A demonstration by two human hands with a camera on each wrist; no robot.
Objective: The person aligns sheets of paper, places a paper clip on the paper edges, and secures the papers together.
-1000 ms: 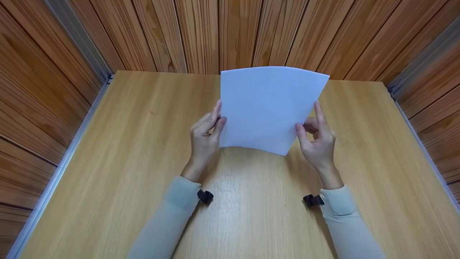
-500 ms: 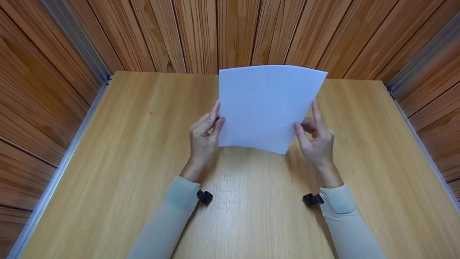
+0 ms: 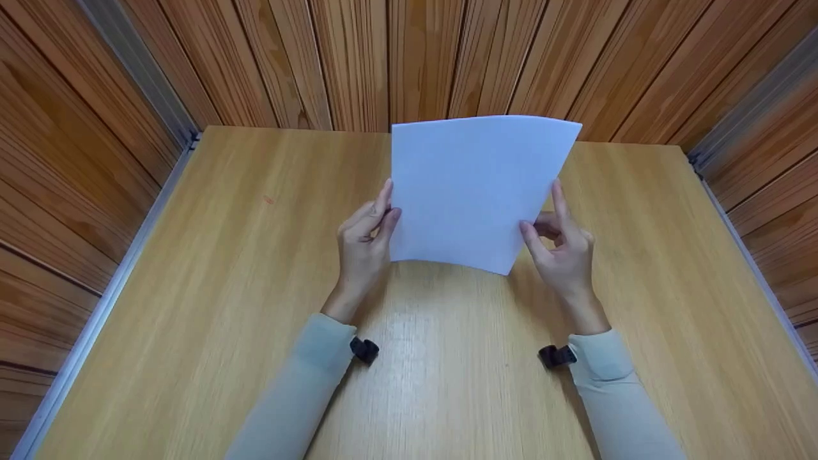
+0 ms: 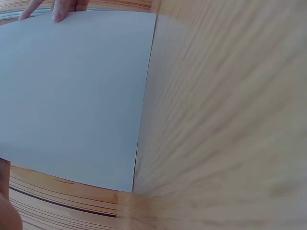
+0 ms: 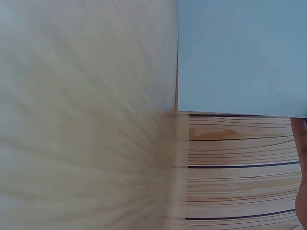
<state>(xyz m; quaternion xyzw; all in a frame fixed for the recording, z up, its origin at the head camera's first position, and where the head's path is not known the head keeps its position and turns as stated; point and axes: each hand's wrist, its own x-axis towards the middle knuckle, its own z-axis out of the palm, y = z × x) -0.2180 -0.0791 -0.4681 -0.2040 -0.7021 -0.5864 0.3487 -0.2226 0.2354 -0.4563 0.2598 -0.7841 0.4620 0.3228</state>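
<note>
A blank white sheet of paper (image 3: pixel 473 191) is held up over the middle of the table, slightly bowed, its face toward the head camera. At its left edge my left hand (image 3: pixel 365 239) pinches it, thumb in front and fingers behind. My right hand (image 3: pixel 562 249) pinches the opposite edge between thumb and fingers, index finger stretched up along the side. In the left wrist view the paper (image 4: pixel 76 96) fills the upper left, with fingertips of the right hand (image 4: pixel 60 9) at its far edge. The right wrist view shows a corner of the paper (image 5: pixel 240 57).
The wooden table (image 3: pixel 211 306) spreads under both arms, with a small reddish mark (image 3: pixel 268 200) at its back left. Wood-plank walls (image 3: pixel 358 64) stand at the back and sides, with metal strips (image 3: pixel 115 281) along the side edges. Each sleeve cuff carries a small black camera (image 3: pixel 364 350).
The right thumb and index finger have shifted slightly left along with the paper's right edge. The left hand keeps its hold, almost unmoved.
</note>
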